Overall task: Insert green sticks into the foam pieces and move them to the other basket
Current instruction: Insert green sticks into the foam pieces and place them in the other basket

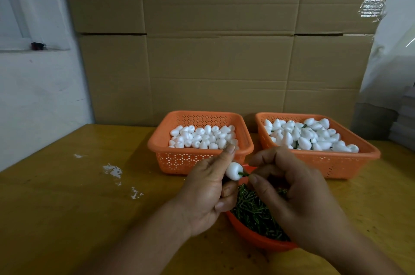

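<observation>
We see the left hand (207,187) holding a white foam piece (233,170) between its thumb and curled fingers, lifted above the near edge of the table (67,196). The right hand (292,191) pinches a green stick (244,174) between thumb and forefinger, its other fingers curled in. The stick's left end meets the foam piece, and it looks to be pushed a little way in, though we cannot tell how deep from this angle.

Directly under both hands sits a round orange bowl (251,235), near us, filled with a heap of loose green sticks (249,209). The right hand covers much of the bowl's right side.

Farther back, two orange perforated baskets stand side by side, close but apart. The left basket (177,160) holds plain white foam pieces (202,137). The right basket (350,165) holds a taller pile of foam pieces (307,135), and bits of green show among them. The held foam piece sits in front of the left basket's near right corner, above the bowl's far rim.

On the left part of the yellow-brown table are a few white smears (112,171). Behind the baskets rises a wall of brown cardboard boxes (213,50).
</observation>
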